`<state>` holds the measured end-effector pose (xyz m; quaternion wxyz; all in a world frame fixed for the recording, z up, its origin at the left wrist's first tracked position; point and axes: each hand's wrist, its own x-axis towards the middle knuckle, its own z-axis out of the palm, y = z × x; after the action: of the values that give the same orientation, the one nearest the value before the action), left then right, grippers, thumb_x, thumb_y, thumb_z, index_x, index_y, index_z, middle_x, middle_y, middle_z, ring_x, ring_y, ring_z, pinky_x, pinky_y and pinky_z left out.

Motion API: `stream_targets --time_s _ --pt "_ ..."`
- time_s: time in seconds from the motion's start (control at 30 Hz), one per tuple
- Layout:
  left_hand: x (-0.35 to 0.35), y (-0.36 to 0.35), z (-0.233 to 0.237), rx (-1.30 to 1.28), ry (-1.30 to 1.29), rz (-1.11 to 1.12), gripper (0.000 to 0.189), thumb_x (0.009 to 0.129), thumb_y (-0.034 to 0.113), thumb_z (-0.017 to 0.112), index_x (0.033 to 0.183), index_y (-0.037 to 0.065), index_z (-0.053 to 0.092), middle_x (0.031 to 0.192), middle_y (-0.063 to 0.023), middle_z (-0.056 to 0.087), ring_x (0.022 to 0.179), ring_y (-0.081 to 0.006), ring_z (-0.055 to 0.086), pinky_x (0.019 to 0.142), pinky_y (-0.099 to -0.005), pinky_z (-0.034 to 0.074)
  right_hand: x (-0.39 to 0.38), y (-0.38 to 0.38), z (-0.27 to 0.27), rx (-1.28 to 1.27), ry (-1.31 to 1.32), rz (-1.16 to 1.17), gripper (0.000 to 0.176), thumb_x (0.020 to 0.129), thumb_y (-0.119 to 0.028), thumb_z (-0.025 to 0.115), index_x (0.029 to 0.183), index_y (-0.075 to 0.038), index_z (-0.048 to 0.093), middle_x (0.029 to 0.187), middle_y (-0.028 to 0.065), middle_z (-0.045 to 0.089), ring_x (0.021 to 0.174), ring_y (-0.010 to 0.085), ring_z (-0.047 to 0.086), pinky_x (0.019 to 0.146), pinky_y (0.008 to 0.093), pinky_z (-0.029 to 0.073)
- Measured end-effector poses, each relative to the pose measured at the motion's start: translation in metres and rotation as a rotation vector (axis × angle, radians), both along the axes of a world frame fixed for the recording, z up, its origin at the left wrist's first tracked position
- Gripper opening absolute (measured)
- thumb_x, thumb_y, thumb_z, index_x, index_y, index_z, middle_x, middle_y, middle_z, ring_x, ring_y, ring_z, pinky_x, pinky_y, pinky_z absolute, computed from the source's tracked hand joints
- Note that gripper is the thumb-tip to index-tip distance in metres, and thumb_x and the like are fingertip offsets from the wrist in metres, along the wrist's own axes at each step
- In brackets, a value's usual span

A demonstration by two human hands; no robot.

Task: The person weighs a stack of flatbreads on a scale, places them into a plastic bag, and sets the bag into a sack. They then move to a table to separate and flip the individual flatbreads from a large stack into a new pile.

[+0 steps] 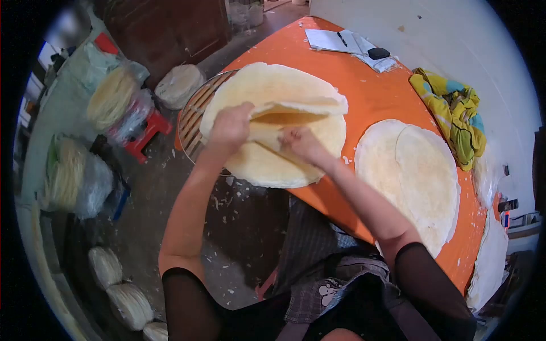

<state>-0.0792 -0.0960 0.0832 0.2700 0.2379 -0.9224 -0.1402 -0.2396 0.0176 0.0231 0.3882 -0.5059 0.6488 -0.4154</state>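
Observation:
A stack of thin, pale round flatbread-like sheets (pixel 267 85) lies on a slatted round rack (pixel 190 128) at the table's left edge. One upper sheet is lifted and bent, with a dark gap under its raised fold. My left hand (pixel 230 128) is closed on the sheet at the left end of this fold. Right of it, my right hand (pixel 304 145) is closed with its fingertips at the sheet near the middle of the stack. Another pile of round sheets (pixel 409 170) lies on the orange table (pixel 364 94) to the right.
Papers with a pen (pixel 335 41) and a black pouch (pixel 378 53) lie at the table's far end. A yellow cloth (pixel 452 116) rests along the wall side. Left on the floor are bagged stacks (pixel 79 176), a red stool (pixel 149 133) and scattered flakes.

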Motion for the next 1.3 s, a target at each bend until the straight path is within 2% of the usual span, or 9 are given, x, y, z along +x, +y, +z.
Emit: stream_targets --time_s 0.07,0.27,0.57,0.83,0.87,1.0,1.1,1.2,1.3 --pt "-0.004 -0.005 0.026 -0.115 -0.009 0.041 0.018 0.069 0.002 0.045 0.085 0.002 0.053 0.073 -0.0219 0.056 0.072 -0.037 0.055 0.065 -0.0452 0.043 -0.032 -0.016 0.035 0.034 -0.22 0.001 0.02 0.084 -0.02 0.054 0.086 -0.002 0.061 0.074 -0.0007 0.057 0.064 0.0089 0.047 0.058 0.0247 0.042" --pt "-0.005 0.0 0.036 -0.306 0.188 0.033 0.03 0.066 -0.003 0.046 0.095 0.001 0.053 0.089 -0.0202 0.056 0.084 -0.0359 0.054 0.075 -0.0419 0.043 -0.138 0.002 0.164 0.012 0.401 -0.056 0.023 0.082 -0.023 0.051 0.091 -0.003 0.057 0.084 0.0056 0.058 0.074 0.0157 0.054 0.068 0.0293 0.045" --pt "0.006 0.047 -0.085 -0.383 0.101 -0.129 0.028 0.068 0.005 0.047 0.094 -0.002 0.053 0.096 -0.0154 0.054 0.09 -0.0298 0.05 0.078 -0.0368 0.042 -0.265 0.176 0.334 0.003 0.774 -0.673 0.04 0.082 -0.033 0.055 0.108 -0.003 0.052 0.098 0.0057 0.056 0.089 0.014 0.053 0.08 0.0255 0.043" --pt "0.003 0.059 -0.08 -0.39 -0.011 -0.114 0.023 0.066 0.007 0.047 0.088 0.0 0.052 0.084 -0.0109 0.051 0.078 -0.0253 0.049 0.07 -0.0361 0.04 -0.341 0.281 0.28 0.097 0.851 -0.55 0.04 0.079 -0.024 0.055 0.11 0.001 0.048 0.114 0.0057 0.048 0.102 0.014 0.047 0.088 0.0289 0.036" --pt "0.005 0.061 -0.077 -0.393 -0.017 -0.093 0.025 0.065 0.007 0.048 0.088 0.0 0.052 0.085 -0.011 0.051 0.078 -0.0257 0.049 0.071 -0.0372 0.039 -0.346 0.273 0.257 0.364 1.44 -0.297 0.035 0.08 -0.022 0.054 0.105 0.001 0.051 0.108 0.0055 0.052 0.096 0.0143 0.049 0.083 0.0302 0.039" --pt "0.023 0.067 -0.076 -0.215 -0.102 -0.146 0.037 0.064 0.012 0.052 0.099 0.0 0.051 0.096 -0.0144 0.051 0.092 -0.0295 0.047 0.084 -0.0443 0.034 -0.37 0.249 0.198 0.275 0.764 -0.752 0.033 0.062 -0.03 0.064 0.072 0.0 0.058 0.054 0.0074 0.054 0.055 0.0296 0.054 0.056 0.0409 0.045" --pt "0.038 0.076 -0.06 0.044 -0.191 -0.097 0.062 0.061 0.016 0.06 0.118 0.001 0.042 0.12 -0.0176 0.043 0.117 -0.0327 0.034 0.098 -0.0478 0.021 -0.428 0.225 0.217 0.552 1.853 -0.202 0.037 0.056 -0.023 0.061 0.083 0.002 0.057 0.064 0.0155 0.057 0.066 0.0353 0.056 0.062 0.0426 0.046" --pt "0.043 0.066 -0.063 -0.083 0.056 0.196 0.083 0.057 0.022 0.069 0.126 0.0 0.03 0.128 -0.0197 0.033 0.122 -0.0343 0.026 0.101 -0.0486 0.016 -0.375 0.168 0.285 0.253 1.924 -0.37 0.046 0.063 -0.017 0.057 0.106 -0.002 0.052 0.085 0.0192 0.059 0.084 0.0294 0.056 0.071 0.0401 0.046" --pt "0.044 0.042 -0.101 0.163 0.228 0.594 0.093 0.055 0.024 0.071 0.129 0.0 0.019 0.132 -0.0261 0.019 0.124 -0.0411 0.015 0.1 -0.0519 0.015 -0.305 0.094 0.317 -0.344 1.344 -0.541 0.03 0.071 -0.017 0.056 0.1 -0.009 0.058 0.087 0.0125 0.06 0.078 0.0233 0.058 0.068 0.0316 0.047"
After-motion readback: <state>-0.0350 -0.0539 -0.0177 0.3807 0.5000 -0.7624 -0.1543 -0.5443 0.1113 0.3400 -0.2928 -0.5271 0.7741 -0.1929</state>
